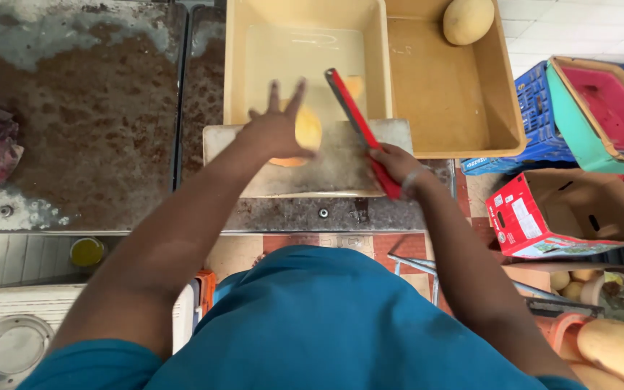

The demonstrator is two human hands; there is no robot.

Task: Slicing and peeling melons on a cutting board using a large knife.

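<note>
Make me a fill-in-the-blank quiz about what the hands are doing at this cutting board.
1. The left hand presses a peeled yellow fruit onto the ____.
2. The right hand grips a knife whose handle is ____ in colour.
3. Behind the board, the tub holding liquid is ____ in colour.
4. One whole fruit lies in the neighbouring tan ____.

Missing words: cutting board; red; cream; tray

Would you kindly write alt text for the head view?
Seen from above, a left hand presses a yellow fruit on a cutting board, while the right hand grips a red-handled knife. Beyond lie two tan tubs, one holding another fruit.
</note>
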